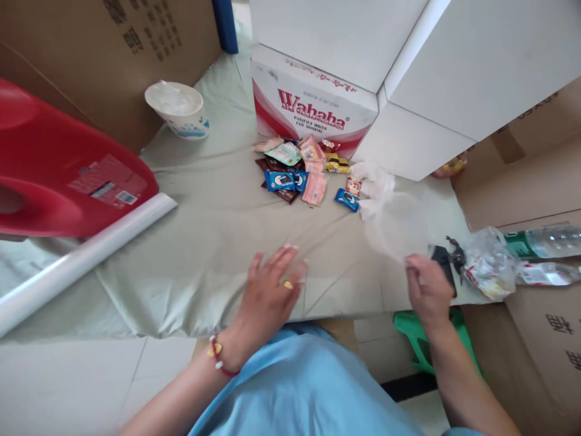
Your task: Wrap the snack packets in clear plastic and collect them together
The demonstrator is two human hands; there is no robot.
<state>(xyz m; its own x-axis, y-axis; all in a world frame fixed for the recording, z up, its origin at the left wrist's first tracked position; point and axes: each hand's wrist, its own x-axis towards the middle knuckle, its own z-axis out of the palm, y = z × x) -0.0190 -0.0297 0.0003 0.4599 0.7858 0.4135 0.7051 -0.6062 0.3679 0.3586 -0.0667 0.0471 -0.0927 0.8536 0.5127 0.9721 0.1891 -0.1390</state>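
Note:
Fingers spread and slightly smeared by motion, my left hand (272, 287) is over the front of the cloth-covered table (204, 266), holding nothing. My right hand (427, 289) is closed on the edge of a thin, see-through plastic bag (397, 221), which trails up and left across the cloth, blurred. Beyond my hands lies a pile of small wrapped snacks: blue packets (279, 181), pink packets (314, 186), a pale green packet (285, 154) and yellow packets (336, 162). Another blue packet (347, 200) sits apart, beside the bag.
A white Wahaha box (313, 106) stands behind the snacks. To the left are a paper cup (179, 112), a red plastic container (68, 163) and a white roll (86, 263). Keys (455, 254) and bottles (551, 242) lie at right. A green bag (411, 339) hangs below the edge.

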